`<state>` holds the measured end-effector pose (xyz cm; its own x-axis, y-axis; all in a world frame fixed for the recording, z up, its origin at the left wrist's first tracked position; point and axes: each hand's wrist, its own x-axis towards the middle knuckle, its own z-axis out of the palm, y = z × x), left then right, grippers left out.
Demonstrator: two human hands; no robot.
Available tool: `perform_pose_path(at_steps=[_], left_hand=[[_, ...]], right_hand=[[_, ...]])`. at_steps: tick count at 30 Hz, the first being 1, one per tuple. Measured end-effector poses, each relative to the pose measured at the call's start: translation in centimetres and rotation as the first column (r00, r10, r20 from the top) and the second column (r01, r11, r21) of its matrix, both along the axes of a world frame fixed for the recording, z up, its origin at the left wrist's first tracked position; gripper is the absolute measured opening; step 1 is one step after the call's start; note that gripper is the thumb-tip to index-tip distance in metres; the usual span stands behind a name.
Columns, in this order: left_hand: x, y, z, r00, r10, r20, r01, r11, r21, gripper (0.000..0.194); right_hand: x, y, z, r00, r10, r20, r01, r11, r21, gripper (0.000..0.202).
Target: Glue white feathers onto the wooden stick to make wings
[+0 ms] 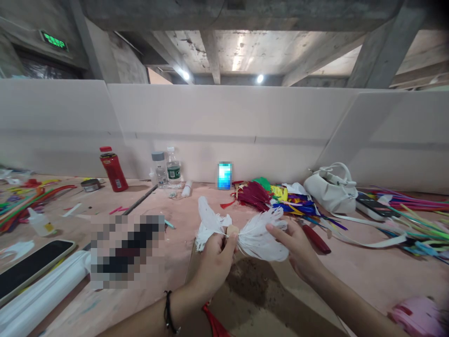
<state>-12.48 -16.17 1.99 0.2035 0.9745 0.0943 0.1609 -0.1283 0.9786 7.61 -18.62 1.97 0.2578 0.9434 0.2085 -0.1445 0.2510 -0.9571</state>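
Observation:
Two fans of white feathers (pixel 263 238) spread left and right from a small round beige piece (pixel 232 230). My left hand (pixel 219 255) pinches this piece and the feather bases beside it between thumb and fingers; a dark bracelet circles that wrist. My right hand (pixel 293 241) touches the outer edge of the right feather fan, its thumb and fingers apart around the feather tips, partly behind them. Below both hands lies a brown board (pixel 266 299) with dark specks. A red feather or ribbon (pixel 214 323) shows at the board's lower left.
Colored feathers (pixel 254 194) and a white handbag (pixel 331 189) stand behind, with a dark red object (pixel 316 238) nearer. Left are a red bottle (pixel 114 171), clear bottles (pixel 173 171), a glue bottle (pixel 40 222), a phone (pixel 33 267) and a white roll (pixel 45 295). A pink object (pixel 417 316) lies front right.

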Motion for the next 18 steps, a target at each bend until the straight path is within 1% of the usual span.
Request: perform_pose_path(at_steps=[3, 5, 7, 11, 15, 18], left_hand=[[-0.04, -0.23, 0.43, 0.994, -0.099, 0.047, 0.102, 0.994, -0.048, 0.046], [0.01, -0.37, 0.73, 0.987, -0.134, 0.091, 0.141, 0.987, -0.074, 0.045], [0.07, -0.44, 0.94, 0.979, -0.162, 0.122, 0.171, 0.982, -0.076, 0.044], [0.15, -0.37, 0.89, 0.971, -0.187, 0.146, 0.200, 0.977, -0.076, 0.045], [0.16, -0.26, 0.74, 0.971, -0.193, 0.138, 0.206, 0.974, -0.090, 0.043], [0.18, -0.26, 0.90, 0.970, -0.213, 0.117, 0.224, 0.971, -0.081, 0.042]], right_hand=[[-0.08, -0.11, -0.14, 0.999, -0.027, 0.027, 0.028, 0.998, -0.048, 0.038], [-0.06, -0.20, -0.09, 0.998, -0.055, 0.024, 0.057, 0.995, -0.081, 0.037], [-0.03, -0.25, 0.02, 0.996, -0.083, 0.025, 0.085, 0.993, -0.082, 0.036], [0.04, -0.06, 0.04, 0.994, -0.104, 0.016, 0.105, 0.992, -0.070, 0.034], [0.19, 0.21, -0.14, 0.993, -0.115, 0.025, 0.117, 0.986, -0.115, 0.037], [0.33, 0.25, -0.29, 0.993, -0.109, 0.035, 0.113, 0.986, -0.124, 0.038]])
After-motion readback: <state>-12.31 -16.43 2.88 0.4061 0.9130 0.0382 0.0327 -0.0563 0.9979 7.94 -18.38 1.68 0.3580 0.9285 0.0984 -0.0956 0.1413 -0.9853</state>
